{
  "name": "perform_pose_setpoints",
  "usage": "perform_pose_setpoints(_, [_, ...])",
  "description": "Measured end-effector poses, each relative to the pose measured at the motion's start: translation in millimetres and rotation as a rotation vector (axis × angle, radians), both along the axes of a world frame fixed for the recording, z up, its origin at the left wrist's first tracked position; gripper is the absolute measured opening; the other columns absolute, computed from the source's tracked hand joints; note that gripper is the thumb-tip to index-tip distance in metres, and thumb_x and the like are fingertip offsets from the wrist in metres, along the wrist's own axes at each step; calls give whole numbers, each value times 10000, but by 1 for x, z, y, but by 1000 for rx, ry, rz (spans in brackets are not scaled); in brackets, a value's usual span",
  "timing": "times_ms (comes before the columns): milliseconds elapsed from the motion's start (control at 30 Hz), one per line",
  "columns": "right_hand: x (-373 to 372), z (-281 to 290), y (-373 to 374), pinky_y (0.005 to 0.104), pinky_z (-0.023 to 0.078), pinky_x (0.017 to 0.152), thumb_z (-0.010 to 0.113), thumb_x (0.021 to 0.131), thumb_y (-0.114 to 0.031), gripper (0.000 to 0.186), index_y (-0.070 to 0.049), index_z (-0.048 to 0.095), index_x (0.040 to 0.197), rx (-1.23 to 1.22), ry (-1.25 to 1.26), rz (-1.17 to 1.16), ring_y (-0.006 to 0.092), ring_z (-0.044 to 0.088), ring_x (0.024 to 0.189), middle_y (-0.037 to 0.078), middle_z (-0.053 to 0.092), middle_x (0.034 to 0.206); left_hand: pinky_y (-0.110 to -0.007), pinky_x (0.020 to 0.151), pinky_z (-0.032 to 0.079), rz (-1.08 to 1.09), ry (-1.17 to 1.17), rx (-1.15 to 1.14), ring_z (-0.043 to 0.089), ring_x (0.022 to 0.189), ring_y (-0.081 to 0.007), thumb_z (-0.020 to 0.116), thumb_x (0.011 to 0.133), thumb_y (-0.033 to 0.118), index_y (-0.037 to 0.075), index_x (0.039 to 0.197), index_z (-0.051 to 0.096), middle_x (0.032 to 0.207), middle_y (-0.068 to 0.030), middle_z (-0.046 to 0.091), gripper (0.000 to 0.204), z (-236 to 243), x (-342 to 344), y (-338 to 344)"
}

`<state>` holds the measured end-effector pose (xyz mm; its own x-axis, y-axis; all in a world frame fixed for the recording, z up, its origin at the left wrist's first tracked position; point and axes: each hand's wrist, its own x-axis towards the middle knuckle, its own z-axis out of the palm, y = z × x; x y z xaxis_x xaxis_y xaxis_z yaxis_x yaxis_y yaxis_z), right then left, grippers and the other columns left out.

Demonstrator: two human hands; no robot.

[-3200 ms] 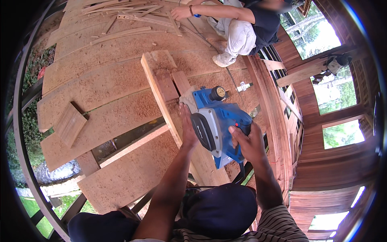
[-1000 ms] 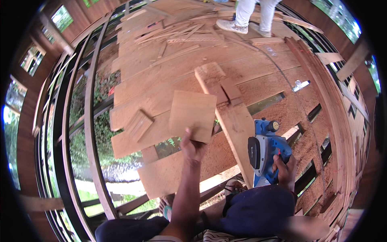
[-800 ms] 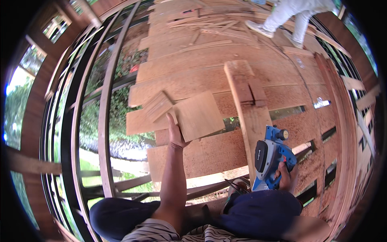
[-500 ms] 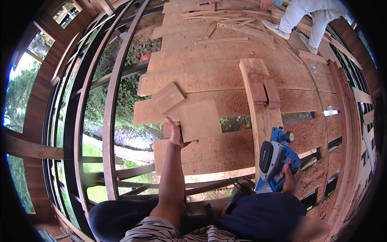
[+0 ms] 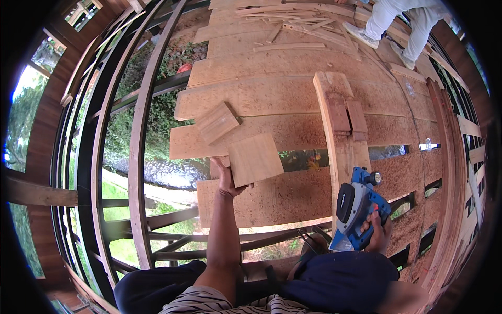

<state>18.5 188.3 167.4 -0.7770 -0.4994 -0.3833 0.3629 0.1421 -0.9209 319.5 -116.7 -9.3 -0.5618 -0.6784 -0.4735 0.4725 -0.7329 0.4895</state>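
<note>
My left hand [image 5: 228, 180] grips the lower left corner of a square wooden board [image 5: 256, 158], thumb along its side and fingertips curling from beneath its lower edge. Just beyond it a second wooden block [image 5: 218, 123] lies turned at an angle on the planks. My right hand [image 5: 377, 233] is wrapped round the handle of a blue electric planer [image 5: 361, 209] with a dark round side cover and a front knob. The planer is at the near end of a thick upright-running timber [image 5: 330, 125]. Two reddish wood pieces [image 5: 348, 118] lie on that timber.
Shavings dust the spaced floor planks [image 5: 298, 191], with gaps opening onto ground and water below. Dark beams [image 5: 144, 131] run on the left. Long boards [image 5: 449, 183] line the right. Thin wood strips [image 5: 308, 23] and another person's legs [image 5: 389, 23] are at the back; a cable [image 5: 413, 115] crosses the floor.
The square board in my left hand has tilted and turned slightly, showing more of its lower edge. My right hand and the planer stay about where they were; the view has shifted a little.
</note>
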Motion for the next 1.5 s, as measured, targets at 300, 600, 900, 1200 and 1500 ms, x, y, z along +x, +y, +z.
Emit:
perform_pose_setpoints(300, [-6,3,3,295,453,617,658,982,-228,344,-36,575,1255,-93,-155,-28,118,511,683,24,554,860,-422,438,490,10,-30,37,668,803,-317,257,598,1056,141,1426,462,1152,-151,645,1251,-1,-7,2])
perform_pose_setpoints(600, [-12,-1,9,296,456,630,626,1000,-233,321,-42,576,1253,-195,-234,-4,116,506,689,22,552,855,-411,432,474,-14,15,-4,657,752,-313,299,598,1047,132,1417,444,1137,-148,633,1237,-1,-15,-2])
perform_pose_setpoints(900, [-18,-13,16,300,464,639,599,1021,-285,343,-77,533,1285,-274,-289,30,102,513,706,0,542,868,-392,438,504,-4,-5,-52,675,784,-315,305,646,1027,126,1408,441,1124,-155,640,1188,6,-29,-11])
perform_pose_setpoints(1200, [-14,-20,18,306,465,642,600,1022,-297,357,-79,524,1293,-303,-316,17,105,508,704,4,540,866,-409,444,508,19,33,-51,683,799,-322,312,665,1020,147,1424,428,1119,-153,644,1163,6,-34,-11])
perform_pose_setpoints(1500, [-15,-26,23,313,476,627,601,1021,-275,375,-73,511,1324,-287,-299,25,111,523,694,11,545,858,-516,675,586,100,150,-173,663,1041,-366,528,808,811,137,1471,390,1314,-171,583,955,-1,-46,4])
